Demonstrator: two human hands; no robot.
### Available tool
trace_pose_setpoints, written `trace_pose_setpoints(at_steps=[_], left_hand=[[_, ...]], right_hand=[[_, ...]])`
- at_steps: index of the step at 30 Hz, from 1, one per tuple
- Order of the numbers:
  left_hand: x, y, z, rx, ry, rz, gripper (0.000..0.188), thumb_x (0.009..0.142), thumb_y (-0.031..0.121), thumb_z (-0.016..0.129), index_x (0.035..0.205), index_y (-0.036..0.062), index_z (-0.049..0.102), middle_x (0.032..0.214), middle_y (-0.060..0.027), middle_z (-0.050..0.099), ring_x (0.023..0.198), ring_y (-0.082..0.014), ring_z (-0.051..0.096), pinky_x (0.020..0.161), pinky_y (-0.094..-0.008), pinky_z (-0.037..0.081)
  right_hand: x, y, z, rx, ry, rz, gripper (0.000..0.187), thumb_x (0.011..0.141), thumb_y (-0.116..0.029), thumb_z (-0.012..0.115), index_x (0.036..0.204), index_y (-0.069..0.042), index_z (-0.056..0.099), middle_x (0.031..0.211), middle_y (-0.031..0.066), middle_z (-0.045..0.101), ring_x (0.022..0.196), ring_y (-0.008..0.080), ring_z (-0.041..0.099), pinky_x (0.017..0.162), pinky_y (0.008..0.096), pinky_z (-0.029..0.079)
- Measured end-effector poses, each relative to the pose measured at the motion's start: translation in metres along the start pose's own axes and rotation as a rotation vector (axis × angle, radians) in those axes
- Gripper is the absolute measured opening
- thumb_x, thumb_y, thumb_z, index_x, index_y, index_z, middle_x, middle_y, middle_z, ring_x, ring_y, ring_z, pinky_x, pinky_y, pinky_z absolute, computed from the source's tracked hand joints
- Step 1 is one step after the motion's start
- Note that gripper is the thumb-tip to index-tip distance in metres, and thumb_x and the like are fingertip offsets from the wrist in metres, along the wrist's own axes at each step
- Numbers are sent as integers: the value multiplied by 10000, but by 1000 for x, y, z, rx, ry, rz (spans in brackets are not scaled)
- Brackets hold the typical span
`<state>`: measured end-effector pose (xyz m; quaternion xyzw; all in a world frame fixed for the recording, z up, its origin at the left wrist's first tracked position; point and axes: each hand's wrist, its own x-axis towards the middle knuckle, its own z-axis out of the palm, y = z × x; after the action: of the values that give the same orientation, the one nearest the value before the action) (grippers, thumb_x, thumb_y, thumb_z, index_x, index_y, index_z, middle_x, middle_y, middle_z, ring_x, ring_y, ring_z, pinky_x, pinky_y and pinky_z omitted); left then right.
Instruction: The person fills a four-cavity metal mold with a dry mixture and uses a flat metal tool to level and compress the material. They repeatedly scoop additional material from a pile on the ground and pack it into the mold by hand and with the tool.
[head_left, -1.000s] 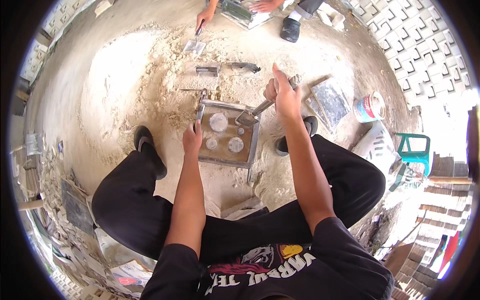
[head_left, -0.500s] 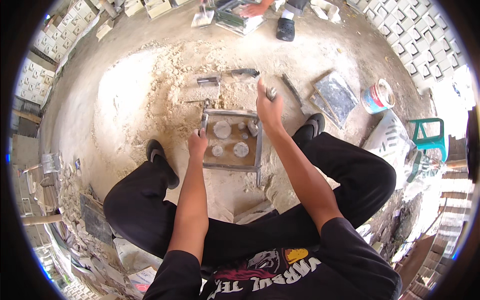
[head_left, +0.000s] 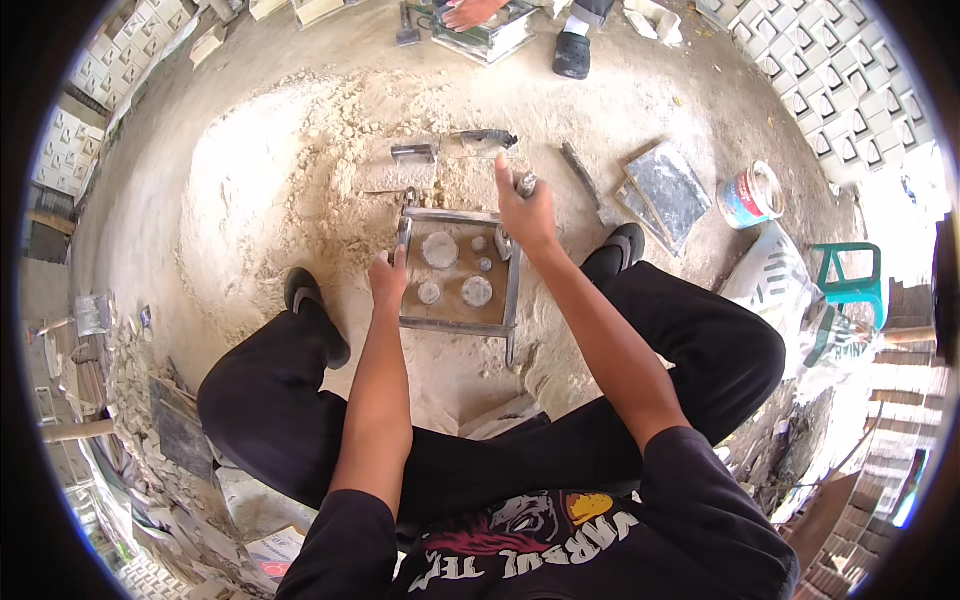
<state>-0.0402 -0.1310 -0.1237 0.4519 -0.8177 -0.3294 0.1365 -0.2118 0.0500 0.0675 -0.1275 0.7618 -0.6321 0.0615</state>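
Note:
On the ground between my feet lies a metal-barred rectangular mould frame, filled with tan packed sand. Several pale round discs, among them a large one and another, are set in the sand. My left hand is closed on the frame's left bar. Closed around a short-handled tool, my right hand is over the frame's upper right corner. The tool's grey working end shows below the fist, by the right bar; its exact kind is partly hidden.
Beyond the frame, a metal piece and a dark-handled tool lie in loose sand. To the right are a long-handled tool, a dark board, a bucket and a green stool. A co-worker's hand rests on another frame.
My right hand and its tool have shifted slightly left and up over the frame's corner. My left hand keeps its hold. The co-worker's hand has moved left.

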Motion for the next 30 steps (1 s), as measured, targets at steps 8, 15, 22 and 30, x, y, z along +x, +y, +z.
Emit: trace_pose_setpoints(at_steps=[8, 15, 22, 30], left_hand=[[-9, -1, 3, -138, 55, -43, 525, 895, 484, 611, 815, -34, 641, 795, -252, 668, 802, -439, 649, 714, -499, 488], [-11, -4, 6, -111, 78, -73, 524, 886, 495, 622, 844, -26, 662, 813, -244, 677, 804, -427, 653, 722, -494, 490], [-13, -4, 0, -152, 67, -102, 518, 876, 494, 638, 835, -21, 668, 785, -219, 682, 784, -405, 660, 709, -480, 492], [-23, 0, -2, -243, 58, -105, 450, 901, 423, 635, 883, -23, 691, 807, -212, 695, 795, -363, 682, 709, -443, 506]], right_hand=[[-25, -5, 11, -34, 51, 21, 571, 975, -389, 592, 531, -65, 434, 494, -21, 367, 490, 56, 295, 436, 338, 210], [-31, 0, 21, -117, -12, -148, 539, 988, -322, 571, 560, -13, 467, 461, 10, 394, 452, 104, 334, 430, 380, 277], [-29, 4, 21, -71, -259, -222, 493, 982, -308, 596, 574, -90, 425, 525, -52, 384, 531, 47, 327, 446, 292, 237], [-7, -60, -18, 307, -735, -201, 484, 947, -357, 563, 566, -88, 437, 508, -38, 369, 461, 80, 328, 429, 279, 213]])
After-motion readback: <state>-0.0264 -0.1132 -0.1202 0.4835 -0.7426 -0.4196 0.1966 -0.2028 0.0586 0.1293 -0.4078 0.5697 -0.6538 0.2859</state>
